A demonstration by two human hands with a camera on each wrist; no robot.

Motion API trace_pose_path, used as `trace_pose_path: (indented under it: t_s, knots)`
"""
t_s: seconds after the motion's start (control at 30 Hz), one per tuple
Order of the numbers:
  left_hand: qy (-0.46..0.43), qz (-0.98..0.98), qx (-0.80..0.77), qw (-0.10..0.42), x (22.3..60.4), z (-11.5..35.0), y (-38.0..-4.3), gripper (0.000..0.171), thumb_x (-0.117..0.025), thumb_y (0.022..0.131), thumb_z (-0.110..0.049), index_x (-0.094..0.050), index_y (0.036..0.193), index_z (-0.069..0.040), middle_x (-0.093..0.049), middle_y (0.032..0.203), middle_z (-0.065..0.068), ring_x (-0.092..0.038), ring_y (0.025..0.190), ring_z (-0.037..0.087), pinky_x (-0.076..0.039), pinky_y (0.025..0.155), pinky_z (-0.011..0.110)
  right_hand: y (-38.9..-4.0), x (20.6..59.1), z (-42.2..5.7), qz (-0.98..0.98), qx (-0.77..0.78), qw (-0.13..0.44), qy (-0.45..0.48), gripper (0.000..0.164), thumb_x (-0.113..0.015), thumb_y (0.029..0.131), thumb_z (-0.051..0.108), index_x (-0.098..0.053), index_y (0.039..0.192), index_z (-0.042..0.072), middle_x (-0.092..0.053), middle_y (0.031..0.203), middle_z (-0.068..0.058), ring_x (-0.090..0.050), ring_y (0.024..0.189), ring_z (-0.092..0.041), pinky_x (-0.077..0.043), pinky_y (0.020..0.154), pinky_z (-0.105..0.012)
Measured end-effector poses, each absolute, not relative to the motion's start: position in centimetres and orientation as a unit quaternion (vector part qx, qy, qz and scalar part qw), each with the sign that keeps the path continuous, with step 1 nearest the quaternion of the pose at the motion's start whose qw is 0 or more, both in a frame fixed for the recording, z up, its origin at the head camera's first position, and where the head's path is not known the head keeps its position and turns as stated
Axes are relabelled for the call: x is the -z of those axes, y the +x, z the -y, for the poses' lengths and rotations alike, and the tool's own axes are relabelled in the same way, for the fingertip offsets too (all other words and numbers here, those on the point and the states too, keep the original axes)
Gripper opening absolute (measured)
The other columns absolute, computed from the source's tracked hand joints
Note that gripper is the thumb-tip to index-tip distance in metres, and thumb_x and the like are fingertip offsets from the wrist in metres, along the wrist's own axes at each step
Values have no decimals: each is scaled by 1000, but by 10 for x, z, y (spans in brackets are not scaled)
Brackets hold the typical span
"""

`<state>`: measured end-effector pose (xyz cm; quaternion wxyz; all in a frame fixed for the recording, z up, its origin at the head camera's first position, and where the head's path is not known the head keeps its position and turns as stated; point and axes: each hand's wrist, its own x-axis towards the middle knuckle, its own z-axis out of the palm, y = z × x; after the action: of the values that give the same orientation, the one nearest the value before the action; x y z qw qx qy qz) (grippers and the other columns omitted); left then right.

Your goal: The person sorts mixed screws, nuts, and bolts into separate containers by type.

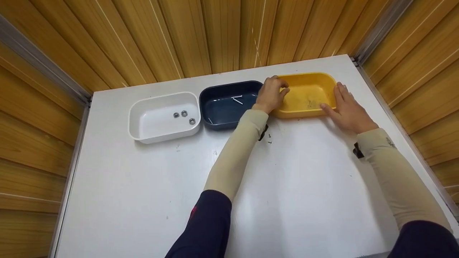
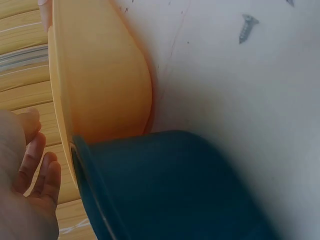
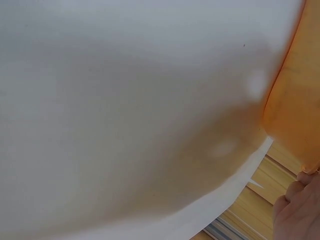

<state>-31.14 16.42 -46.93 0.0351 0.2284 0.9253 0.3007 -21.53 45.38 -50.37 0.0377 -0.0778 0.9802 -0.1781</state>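
Observation:
A yellow box (image 1: 304,113) stands at the right of a row, with small dark bits (image 1: 311,104) on its floor. My right hand (image 1: 349,111) grips its near right corner, thumb at the front rim and fingers along the right side. Where the yellow box meets a dark blue box (image 1: 224,125), my left hand (image 1: 270,95) hovers over the rims. Its fingers are loosely bent, and the left wrist view shows nothing between them. White, stick-like pieces (image 1: 237,100) lie in the blue box. Small screws (image 2: 247,28) rest on the table in front.
A white box (image 1: 150,104) at the row's left end holds several metal nuts (image 1: 184,113). All boxes stand on a white table (image 1: 143,200) near its back edge. Wood-patterned panels (image 1: 222,36) wall in the back and sides.

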Motion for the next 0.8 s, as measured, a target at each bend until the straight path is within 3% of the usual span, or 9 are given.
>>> trace_pose_path:
  t_s: [0.23,0.57,0.8]
  knots:
    - [230,-924,-302,44,466,-158,-311,29,-65,108,-30,-78,130,-17,-68,130,-3,-57,125,12,-45,115,20,-217,501,-453,-980,180,44,-79,98,-35,110,64,8,168,-2,15,178,-21,10,165,-44,-1,134,-59]
    - [261,-917,-300,17,458,-155,-306,28,-66,107,-30,-79,128,-16,-69,126,-1,-59,120,13,-48,108,17,-217,501,-458,-979,185,47,-72,97,-35,110,64,9,168,-1,15,178,-20,10,165,-43,-1,134,-59]
    - [277,-915,-293,5,457,-149,-299,29,-67,107,-30,-78,129,-15,-68,130,-2,-58,123,12,-46,110,17,-220,502,-461,-980,183,44,-70,97,-34,110,64,9,168,0,16,178,-19,10,165,-43,-2,134,-60]
